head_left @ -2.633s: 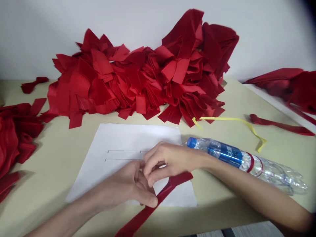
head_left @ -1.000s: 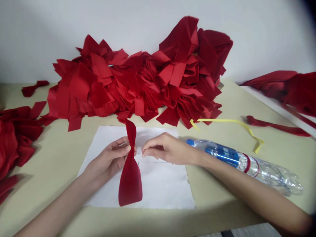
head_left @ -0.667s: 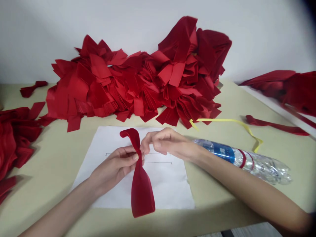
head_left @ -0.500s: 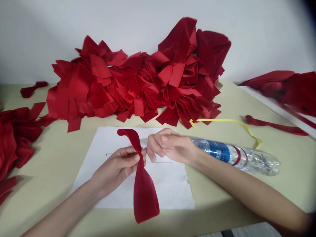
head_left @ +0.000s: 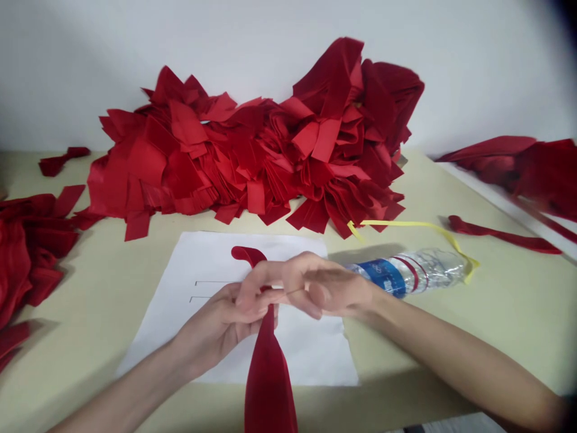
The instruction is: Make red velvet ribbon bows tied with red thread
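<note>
A big heap of red fabric strips (head_left: 247,156) sits behind the white paper sheet (head_left: 153,343). Over the sheet, a single red strip (head_left: 268,385) runs near-vertical, long end pointing down past the near edge, curled end up-left. Left hand (head_left: 216,331) pinches its middle; right hand (head_left: 315,288) is narrowly closed there, grip unclear.

Way out low on the right, walled off ahead

From the left hand (head_left: 216,331) and right hand (head_left: 320,288), a hand could pass at 4 o'clock over the beige tabletop (head_left: 509,343). The red fabric strip (head_left: 268,385) blocks 6 o'clock, the plastic water bottle (head_left: 406,273) 2 o'clock, the heap of red fabric pieces (head_left: 252,162) 12 o'clock, and another heap (head_left: 31,252) 9 o'clock. The yellow ribbon (head_left: 419,225) looks flat, probably no barrier.
</note>
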A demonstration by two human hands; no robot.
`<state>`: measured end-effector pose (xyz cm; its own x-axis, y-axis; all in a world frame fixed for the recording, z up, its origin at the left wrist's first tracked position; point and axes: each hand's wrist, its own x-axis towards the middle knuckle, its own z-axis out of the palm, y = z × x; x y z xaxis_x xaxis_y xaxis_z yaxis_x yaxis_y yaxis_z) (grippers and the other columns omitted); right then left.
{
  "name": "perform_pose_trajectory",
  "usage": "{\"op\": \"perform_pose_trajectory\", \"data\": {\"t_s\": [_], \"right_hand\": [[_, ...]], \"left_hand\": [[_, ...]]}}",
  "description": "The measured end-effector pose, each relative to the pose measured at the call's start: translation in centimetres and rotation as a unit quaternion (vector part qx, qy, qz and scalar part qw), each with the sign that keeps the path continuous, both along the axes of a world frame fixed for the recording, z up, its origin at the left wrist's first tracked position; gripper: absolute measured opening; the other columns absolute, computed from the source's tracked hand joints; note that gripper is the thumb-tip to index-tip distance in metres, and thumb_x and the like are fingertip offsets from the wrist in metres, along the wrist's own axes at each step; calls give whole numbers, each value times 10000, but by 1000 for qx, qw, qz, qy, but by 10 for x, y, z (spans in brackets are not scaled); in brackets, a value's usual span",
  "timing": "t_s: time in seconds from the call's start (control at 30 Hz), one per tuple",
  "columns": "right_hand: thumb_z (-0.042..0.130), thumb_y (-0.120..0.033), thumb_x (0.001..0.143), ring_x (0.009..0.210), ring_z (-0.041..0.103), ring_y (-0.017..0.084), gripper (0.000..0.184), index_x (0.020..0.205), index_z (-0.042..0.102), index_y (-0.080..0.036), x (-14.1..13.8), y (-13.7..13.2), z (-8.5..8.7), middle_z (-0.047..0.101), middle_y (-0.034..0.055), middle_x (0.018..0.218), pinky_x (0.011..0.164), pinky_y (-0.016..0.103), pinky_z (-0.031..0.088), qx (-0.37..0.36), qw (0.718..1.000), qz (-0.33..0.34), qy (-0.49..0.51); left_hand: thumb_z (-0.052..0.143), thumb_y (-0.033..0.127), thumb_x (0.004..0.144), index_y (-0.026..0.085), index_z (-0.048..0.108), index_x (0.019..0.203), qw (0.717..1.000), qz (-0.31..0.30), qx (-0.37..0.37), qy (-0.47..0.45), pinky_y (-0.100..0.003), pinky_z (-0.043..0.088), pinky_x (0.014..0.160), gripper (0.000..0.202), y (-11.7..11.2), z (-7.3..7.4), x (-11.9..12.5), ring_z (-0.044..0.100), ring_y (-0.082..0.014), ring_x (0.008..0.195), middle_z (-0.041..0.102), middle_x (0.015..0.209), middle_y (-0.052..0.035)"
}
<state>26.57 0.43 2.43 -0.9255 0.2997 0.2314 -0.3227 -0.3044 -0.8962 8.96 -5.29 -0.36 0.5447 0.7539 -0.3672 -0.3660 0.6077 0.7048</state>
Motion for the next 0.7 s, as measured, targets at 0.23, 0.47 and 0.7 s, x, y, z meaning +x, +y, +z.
{"op": "perform_pose_trajectory", "data": {"t_s": [0.23,0.47,0.7], "right_hand": [[480,-330,888,500,403,52,325,847,668,-67,3,2,3,505,2,585,521,201,371,48,998,30,-37],[518,-390,861,472,357,51,355,760,685,-95,8,-2,-2,614,44,652,461,207,306,-32,996,-61,-52],[483,-253,889,417,284,40,293,734,691,-119,6,-5,11,580,-1,563,434,195,271,90,989,-75,-88]], "left_hand": [[649,86,694,145,704,759,999,24,-18,-34,-238,434,722,104,-2,-4,1,580,-139,725,661,714,-29],[667,131,735,142,685,753,991,27,-1,-134,-208,399,628,28,-9,-5,0,549,-97,626,621,663,-12],[721,198,679,145,664,721,989,8,-6,-145,-235,352,557,89,-11,-9,1,529,-106,565,602,623,-19]]}}
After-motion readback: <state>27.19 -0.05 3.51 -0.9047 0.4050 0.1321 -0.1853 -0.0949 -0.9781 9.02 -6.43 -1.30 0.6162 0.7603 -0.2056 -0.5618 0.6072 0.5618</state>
